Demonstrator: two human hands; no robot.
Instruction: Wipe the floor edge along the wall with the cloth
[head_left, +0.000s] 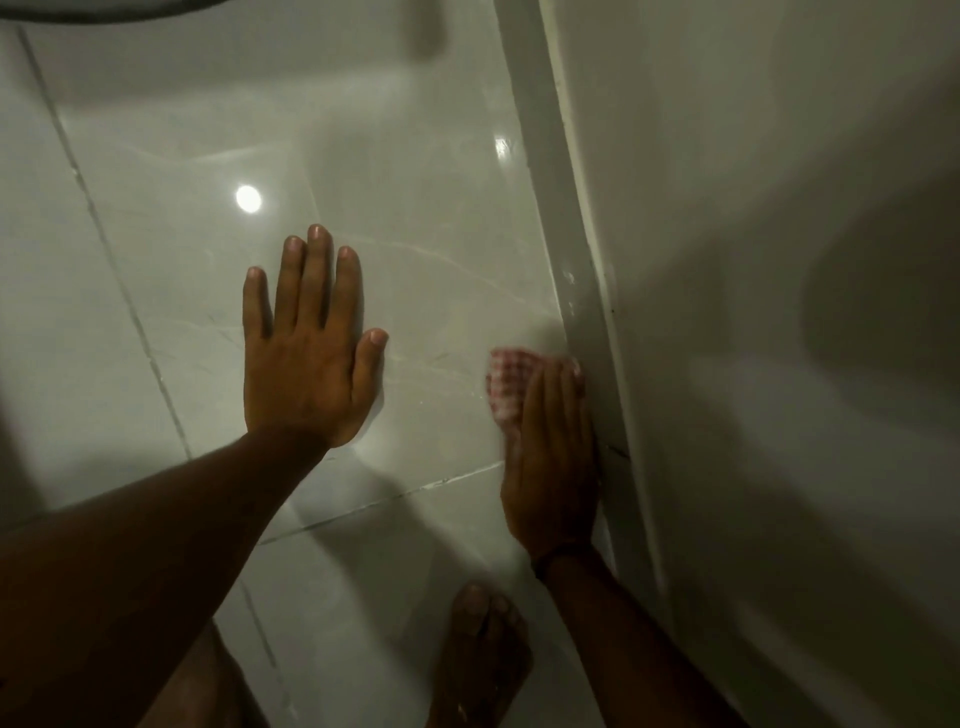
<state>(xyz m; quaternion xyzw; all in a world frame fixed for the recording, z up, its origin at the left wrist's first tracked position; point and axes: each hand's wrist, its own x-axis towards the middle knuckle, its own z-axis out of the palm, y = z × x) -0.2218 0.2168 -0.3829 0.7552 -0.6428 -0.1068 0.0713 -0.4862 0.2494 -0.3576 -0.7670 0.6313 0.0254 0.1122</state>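
Fingers (553, 400) of your right hand (550, 467) press the cloth (506, 382) flat; left hand (306, 374), at nine o'clock, lies flat. Slick floor (415, 218): cloth may drift from the wall (727, 234).

The left hand (306, 358) lay flat, palm down, fingers straight and slightly spread, arm extended; the right hand (553, 462) pressed down, fingers straight and together.

Our left hand (306, 364) lies flat on the floor (415, 234); to its right, our right hand (553, 467) rests on the cloth (506, 384), touching the skirting (584, 312).
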